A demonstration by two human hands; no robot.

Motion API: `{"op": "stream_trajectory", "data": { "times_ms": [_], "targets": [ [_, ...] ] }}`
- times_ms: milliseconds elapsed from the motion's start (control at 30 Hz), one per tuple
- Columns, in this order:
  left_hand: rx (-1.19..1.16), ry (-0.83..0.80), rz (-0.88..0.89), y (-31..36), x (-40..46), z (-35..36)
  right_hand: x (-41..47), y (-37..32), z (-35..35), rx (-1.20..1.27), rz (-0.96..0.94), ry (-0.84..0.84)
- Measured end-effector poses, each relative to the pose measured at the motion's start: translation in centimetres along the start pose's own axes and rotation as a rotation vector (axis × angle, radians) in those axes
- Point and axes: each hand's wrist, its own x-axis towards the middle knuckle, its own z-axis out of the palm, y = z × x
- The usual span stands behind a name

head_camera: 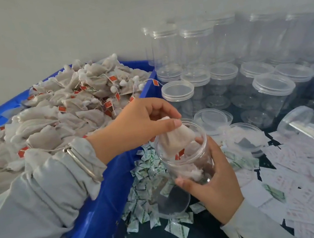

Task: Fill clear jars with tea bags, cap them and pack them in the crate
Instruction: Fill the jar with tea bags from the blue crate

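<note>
Directly above the jar (185, 153) mouth, a tea bag (178, 138) is pinched in the grip of the left hand (137, 122), thumb and fingertips closed on its upper corner. The lower end of the bag is already seen inside the rim. The jar is held from its right side in the curled grip of the right hand (213, 180), tilted with the mouth toward the left hand. The long axis of the bag is roughly in line with the jar axis, so a straight release is judged sufficient. More bags are seen at the jar bottom. To the left of the jar, the bin (97, 213) of bags is nearer the left hand; capped jars (272, 86) stand behind the jar.
</note>
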Motion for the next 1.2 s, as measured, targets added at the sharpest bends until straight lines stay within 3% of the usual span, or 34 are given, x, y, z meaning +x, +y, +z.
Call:
{"op": "stream_trajectory", "data": {
  "times_ms": [300,500,600,667,733,867,933,1033,1200],
  "targets": [
    [-0.097,0.081,-0.026,-0.6,0.4,-1.3,0.0,0.2,0.0,-0.031,-0.031,0.023],
    [-0.195,0.313,-0.122,-2.4,1.6,-3.5,0.1,0.3,-0.1,-0.013,-0.06,0.04],
    [-0.05,0.479,-0.18,-4.3,2.0,-5.4,0.2,0.1,-0.2,0.029,-0.061,0.041],
    [0.312,0.543,-0.22,-5.8,2.2,-6.8,0.2,0.0,-0.2,0.03,-0.062,0.035],
    [0.646,0.456,-0.315,-7.1,2.1,-7.8,0.2,-0.1,-0.1,0.039,-0.078,0.037],
    [0.879,0.046,-0.579,-8.8,1.9,-7.5,0.1,-0.2,0.0,0.033,-0.112,0.025],
    [0.921,-0.082,-0.589,-8.8,2.1,-6.8,0.0,-0.1,0.0,0.043,-0.118,0.017],
    [0.941,-0.158,-0.599,-8.1,2.3,-6.2,-0.1,0.1,0.1,0.041,-0.12,0.005],
    [1.026,-0.1,-0.652,-7.7,2.5,-5.6,-0.2,0.2,0.3,0.049,-0.106,-0.019]
  ]
}}
